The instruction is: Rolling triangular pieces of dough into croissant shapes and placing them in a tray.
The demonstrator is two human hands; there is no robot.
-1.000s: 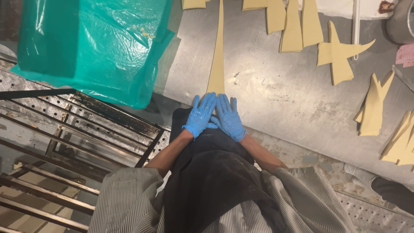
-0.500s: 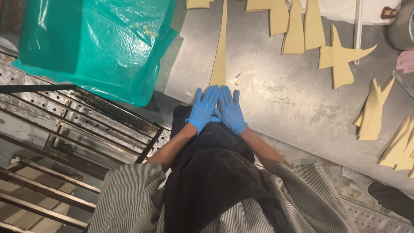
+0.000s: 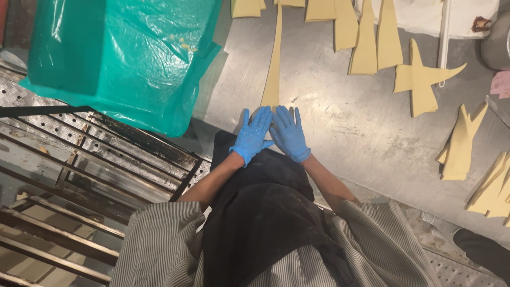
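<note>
Left hand: the left hand (image 3: 254, 134), in a blue glove, is lying flat and unclenched, fingers spread, pressing on the wide near end of the dough triangle (image 3: 273, 69)
Right hand: the right hand (image 3: 288, 133), also gloved, is resting flat and released just beside the left, gripping nothing, palm on the same end
Dough position: the long thin triangle is lying on the steel table (image 3: 329, 133), its base under both palms at the near edge, its tip pointing away
Risk, tearing: the strip is looking thin toward the tip; uneven palm pressure is likely to be stretching or splitting it
Risk, skew: one palm leading the other is likely to be rolling the piece crooked
Risk, sticking: the bare steel is showing smears; the dough may be gripping the surface
Risk, edge: the hands are working close to the table's edge, above the metal rack (image 3: 90, 159), so the piece may be slipping off
Surroundings: other cut dough pieces (image 3: 372, 42) are lying well apart; a green plastic cover (image 3: 117, 53) is sitting to the left
</note>
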